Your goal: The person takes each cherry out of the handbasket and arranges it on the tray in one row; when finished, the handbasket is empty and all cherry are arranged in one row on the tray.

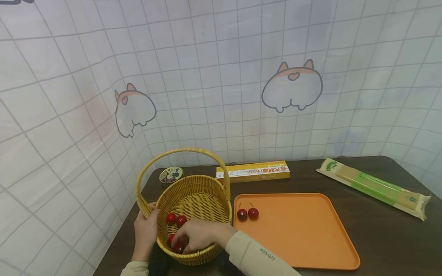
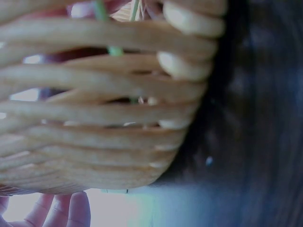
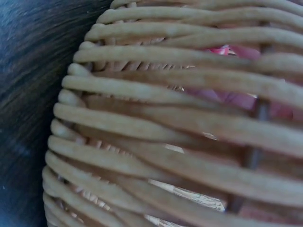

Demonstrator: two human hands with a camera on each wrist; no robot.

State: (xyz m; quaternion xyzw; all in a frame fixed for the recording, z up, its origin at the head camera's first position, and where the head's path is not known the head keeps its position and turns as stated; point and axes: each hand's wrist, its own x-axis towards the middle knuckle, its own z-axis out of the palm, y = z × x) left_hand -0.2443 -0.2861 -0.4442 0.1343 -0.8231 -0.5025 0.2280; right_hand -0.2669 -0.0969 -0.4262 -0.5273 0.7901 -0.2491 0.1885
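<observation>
My left hand (image 1: 146, 228) grips the yellow wicker basket (image 1: 193, 258) at its left rim, by the base of the arched handle. Inside the basket, my right hand (image 1: 200, 234) reaches down, finger and thumb on either side of a dark red cherry (image 1: 180, 245). Close by lie a brighter cherry (image 1: 171, 238), partly covered by the fingers, and two cherries farther back, one (image 1: 170, 218) beside another (image 1: 181, 220). The left wrist view shows the woven wall (image 2: 94, 137) and some fingertips (image 2: 78, 210); through the right wrist view's weave (image 3: 142, 118), the cherries are hardly visible.
Right of the basket is an orange tray (image 1: 297, 234) with two stemmed cherries (image 1: 253, 213) at its back left corner. Behind stand a round tin (image 1: 171, 175) and a yellow pasta box (image 1: 255, 172). A green noodle packet (image 1: 373, 188) lies at the right.
</observation>
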